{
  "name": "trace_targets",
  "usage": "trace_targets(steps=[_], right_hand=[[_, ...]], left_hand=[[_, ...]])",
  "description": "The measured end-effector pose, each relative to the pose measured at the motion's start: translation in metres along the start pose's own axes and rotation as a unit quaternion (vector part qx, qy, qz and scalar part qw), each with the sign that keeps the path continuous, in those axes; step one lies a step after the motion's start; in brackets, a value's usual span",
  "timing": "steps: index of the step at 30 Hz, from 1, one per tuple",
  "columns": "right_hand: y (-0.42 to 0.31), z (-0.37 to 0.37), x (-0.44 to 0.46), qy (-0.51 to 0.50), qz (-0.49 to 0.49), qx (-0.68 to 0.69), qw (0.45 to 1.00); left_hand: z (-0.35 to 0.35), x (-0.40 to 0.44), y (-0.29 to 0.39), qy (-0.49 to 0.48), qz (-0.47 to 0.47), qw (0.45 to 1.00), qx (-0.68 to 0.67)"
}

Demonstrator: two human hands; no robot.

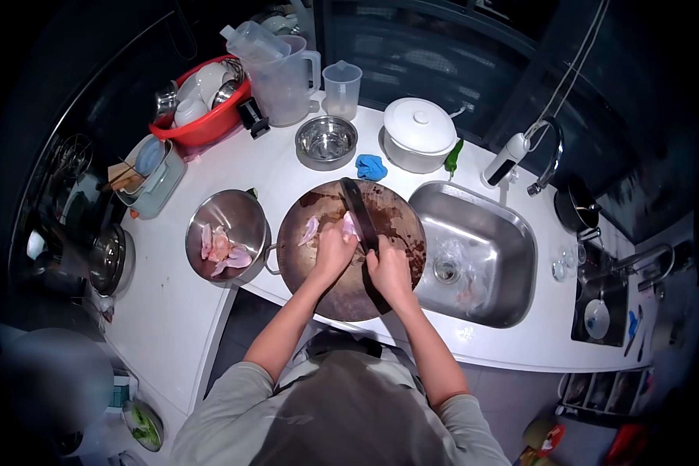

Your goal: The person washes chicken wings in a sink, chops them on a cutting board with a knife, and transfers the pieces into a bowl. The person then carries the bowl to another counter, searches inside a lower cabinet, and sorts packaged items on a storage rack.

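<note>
On a round wooden chopping board (326,295), my left hand (336,247) holds down a pale pink piece of raw meat (351,225) with its fingers closed. My right hand (388,268) grips a dark cleaver (356,206), whose blade stands on the board just right of that piece. Another small meat piece (310,231) lies on the board to the left of my left hand. Left of the board, a steel pot (245,213) holds several raw meat pieces (224,252).
A steel sink (474,307) adjoins the board on the right. Behind the board are a steel bowl (326,143), a blue cloth (371,167), a white lidded pot (419,128) and a green pepper (453,156). A red basin (202,130) of dishes stands at the back left.
</note>
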State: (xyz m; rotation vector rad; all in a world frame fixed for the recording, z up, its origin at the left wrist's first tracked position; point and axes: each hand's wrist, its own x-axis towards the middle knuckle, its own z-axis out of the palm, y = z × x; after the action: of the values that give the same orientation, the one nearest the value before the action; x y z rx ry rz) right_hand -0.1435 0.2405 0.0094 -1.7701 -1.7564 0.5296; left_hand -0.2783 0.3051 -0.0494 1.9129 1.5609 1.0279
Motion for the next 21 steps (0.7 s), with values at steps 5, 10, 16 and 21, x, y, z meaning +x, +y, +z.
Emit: trace_targets(steps=[5, 10, 16, 21], right_hand=[[-0.01, 0.019, 0.003, 0.015, 0.03, -0.024, 0.999], [-0.024, 0.029, 0.007, 0.014, 0.044, -0.076, 0.996], [-0.023, 0.027, 0.046, -0.027, 0.006, -0.073, 0.997], [-0.013, 0.029, 0.079, -0.026, -0.02, -0.047, 0.998]], left_hand=[[-0.001, 0.002, -0.004, -0.017, -0.009, 1.0, -0.01], [0.006, 0.0, -0.004, -0.017, -0.014, 0.999, 0.041], [0.007, 0.006, -0.016, -0.02, 0.032, 0.999, 0.031], [0.004, 0.011, -0.021, -0.016, 0.037, 0.999, -0.014]])
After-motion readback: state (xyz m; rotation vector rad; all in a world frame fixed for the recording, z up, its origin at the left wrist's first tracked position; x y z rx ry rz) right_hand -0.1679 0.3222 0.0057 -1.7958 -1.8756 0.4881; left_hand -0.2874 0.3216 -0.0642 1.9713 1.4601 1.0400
